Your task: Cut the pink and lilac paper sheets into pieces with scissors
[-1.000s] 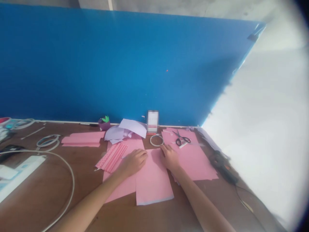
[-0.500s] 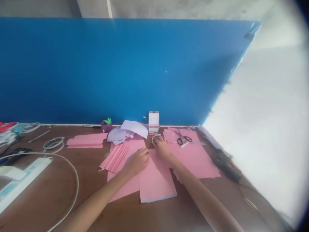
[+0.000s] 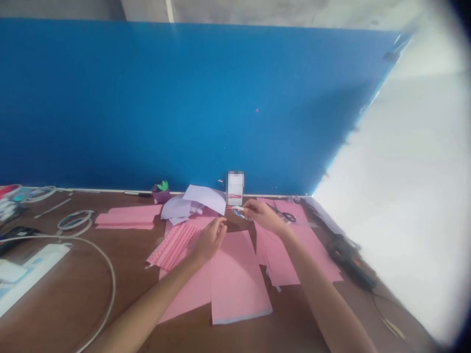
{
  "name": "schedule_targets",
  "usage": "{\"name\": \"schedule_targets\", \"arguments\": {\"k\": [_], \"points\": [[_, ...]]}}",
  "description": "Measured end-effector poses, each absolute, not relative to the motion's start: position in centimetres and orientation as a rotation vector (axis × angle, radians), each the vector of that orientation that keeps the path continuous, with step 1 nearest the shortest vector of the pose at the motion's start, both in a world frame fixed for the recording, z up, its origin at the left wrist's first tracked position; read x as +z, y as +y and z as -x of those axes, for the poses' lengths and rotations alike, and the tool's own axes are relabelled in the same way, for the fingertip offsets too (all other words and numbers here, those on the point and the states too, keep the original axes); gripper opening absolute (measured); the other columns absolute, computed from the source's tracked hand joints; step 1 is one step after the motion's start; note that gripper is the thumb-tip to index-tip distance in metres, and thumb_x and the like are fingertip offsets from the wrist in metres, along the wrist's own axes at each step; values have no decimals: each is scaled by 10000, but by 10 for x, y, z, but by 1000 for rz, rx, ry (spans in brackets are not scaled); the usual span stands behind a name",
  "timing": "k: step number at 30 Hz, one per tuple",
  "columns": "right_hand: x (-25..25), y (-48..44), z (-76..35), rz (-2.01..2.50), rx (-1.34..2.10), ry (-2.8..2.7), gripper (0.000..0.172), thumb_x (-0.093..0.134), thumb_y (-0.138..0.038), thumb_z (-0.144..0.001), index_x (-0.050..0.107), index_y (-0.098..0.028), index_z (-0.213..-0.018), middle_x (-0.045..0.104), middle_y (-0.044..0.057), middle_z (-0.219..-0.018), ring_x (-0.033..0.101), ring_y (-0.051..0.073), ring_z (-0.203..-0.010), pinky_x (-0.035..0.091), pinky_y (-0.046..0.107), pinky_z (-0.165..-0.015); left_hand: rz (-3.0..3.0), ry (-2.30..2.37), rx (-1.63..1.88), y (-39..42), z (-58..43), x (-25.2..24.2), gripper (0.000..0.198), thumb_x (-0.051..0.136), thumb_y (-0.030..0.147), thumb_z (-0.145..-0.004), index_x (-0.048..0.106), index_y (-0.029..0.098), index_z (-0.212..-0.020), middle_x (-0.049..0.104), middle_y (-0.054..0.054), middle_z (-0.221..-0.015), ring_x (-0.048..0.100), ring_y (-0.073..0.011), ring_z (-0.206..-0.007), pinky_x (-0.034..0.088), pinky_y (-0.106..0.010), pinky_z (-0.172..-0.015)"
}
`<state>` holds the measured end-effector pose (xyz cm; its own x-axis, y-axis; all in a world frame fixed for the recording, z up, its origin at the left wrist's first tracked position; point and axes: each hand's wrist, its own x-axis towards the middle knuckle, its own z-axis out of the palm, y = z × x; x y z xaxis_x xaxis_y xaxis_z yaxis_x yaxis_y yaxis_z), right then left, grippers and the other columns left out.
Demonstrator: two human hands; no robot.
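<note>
My right hand pinches a roll of tape, tilted above the brown table just in front of an upright phone. To its left, my left hand hovers or rests at the upper left of a pink sheet, fingers curled together; whether anything is between them is too small to tell. Left of that hand lie pink folded strips with a dotted pattern. Behind them is a heap of lilac paper. Black scissors rest on more pink paper, partly hidden by my right hand.
A small purple pot with green leaves stands near the blue board. Folded pink paper, white rings, a looping white cable and a power strip lie left. A dark tool with a cord lies right.
My right hand has lifted the tape roll off the table and moved right. My left hand has shifted slightly up and left. The right-hand pink sheets have shifted, and the view has moved slightly.
</note>
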<state>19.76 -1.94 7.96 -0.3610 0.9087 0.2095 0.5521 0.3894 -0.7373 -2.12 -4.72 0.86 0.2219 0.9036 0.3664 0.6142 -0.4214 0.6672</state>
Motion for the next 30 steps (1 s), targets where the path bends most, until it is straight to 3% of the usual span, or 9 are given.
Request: {"name": "schedule_targets", "arguments": {"k": [9, 30], "points": [[81, -37, -167, 1113, 816, -2353, 160, 480, -306, -875, 576, -179, -860, 614, 13, -788, 526, 125, -693, 359, 243, -601, -2136, 1404, 1010, -48, 22, 13, 269, 258, 372, -943, 412, 210, -793, 510, 8, -723, 501, -151, -675, 347, -256, -647], [77, -37, -169, 1208, 618, -2422, 159, 453, -310, -900, 560, -194, -876, 617, 22, -824, 508, 130, -694, 315, 240, -585, -2191, 1350, 1057, -42, 22, 2, 174, 344, 248, -886, 406, 192, -733, 467, 20, -695, 443, -116, -645, 300, -229, -612]]}}
